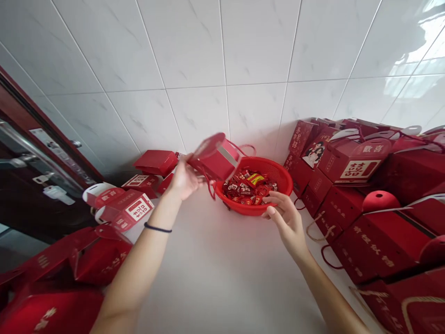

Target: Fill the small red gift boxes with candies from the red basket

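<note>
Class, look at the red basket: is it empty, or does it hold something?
Not empty: small wrapped packets lie inside the red basket.

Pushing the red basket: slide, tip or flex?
The basket probably slides rather than tips: it sits wide and low. It looks like mesh plastic, so may flex slightly. The wrapped sweets seem loosely heaped, so they could shift.

White surface [215, 273], red basket [250, 210] toward the back, red boxes [118, 208] at left, stacked red boxes [368, 246] at right
</note>
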A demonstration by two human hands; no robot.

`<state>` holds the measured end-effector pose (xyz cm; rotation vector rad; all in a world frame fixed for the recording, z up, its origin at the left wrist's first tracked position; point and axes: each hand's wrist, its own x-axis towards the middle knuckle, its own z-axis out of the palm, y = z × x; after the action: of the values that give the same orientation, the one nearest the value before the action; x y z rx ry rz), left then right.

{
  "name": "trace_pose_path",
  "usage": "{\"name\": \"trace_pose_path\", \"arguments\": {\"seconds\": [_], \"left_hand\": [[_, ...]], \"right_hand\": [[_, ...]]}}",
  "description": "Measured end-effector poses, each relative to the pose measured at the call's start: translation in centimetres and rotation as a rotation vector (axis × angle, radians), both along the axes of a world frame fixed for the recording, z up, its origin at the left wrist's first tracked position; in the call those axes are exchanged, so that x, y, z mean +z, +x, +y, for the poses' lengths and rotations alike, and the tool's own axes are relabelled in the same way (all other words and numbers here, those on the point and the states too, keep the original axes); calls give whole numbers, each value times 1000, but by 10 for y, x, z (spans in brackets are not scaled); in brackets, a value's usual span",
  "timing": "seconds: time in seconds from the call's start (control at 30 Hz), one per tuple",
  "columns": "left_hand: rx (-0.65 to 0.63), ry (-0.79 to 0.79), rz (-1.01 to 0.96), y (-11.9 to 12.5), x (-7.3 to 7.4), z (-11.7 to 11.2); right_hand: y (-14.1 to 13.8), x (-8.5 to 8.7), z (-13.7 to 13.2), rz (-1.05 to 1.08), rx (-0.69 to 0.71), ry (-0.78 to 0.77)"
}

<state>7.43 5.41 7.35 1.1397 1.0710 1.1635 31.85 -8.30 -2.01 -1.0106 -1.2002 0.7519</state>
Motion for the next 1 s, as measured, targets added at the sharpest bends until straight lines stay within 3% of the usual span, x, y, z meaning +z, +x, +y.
{"name": "trace_pose_path", "arguments": {"seconds": [0.13,0.27,0.37,0.5,0.6,0.7,0.9,1.0], "left_hand": [[-393,-267,88,26,-30,-43],[-710,-405,48,45,-64,-65],[-832,-445,52,54,-88,-73],[-881,-500,105,61,-114,-76],[-835,-500,289,63,-121,-73],[-655,-376,496,59,-115,-70],[-244,224,676,47,-75,-86],[-218,487,637,49,-62,-99]], "right_hand": [[1,13,-18,-85,-93,118],[3,25,-40,-346,-236,115],[3,31,-55,-531,-206,45],[3,29,-61,-632,-166,-62],[7,20,-55,-622,-156,-165],[12,8,-46,-568,-116,-231],[19,-4,-32,-478,-73,-253],[21,-1,-26,-444,-42,-224]]}}
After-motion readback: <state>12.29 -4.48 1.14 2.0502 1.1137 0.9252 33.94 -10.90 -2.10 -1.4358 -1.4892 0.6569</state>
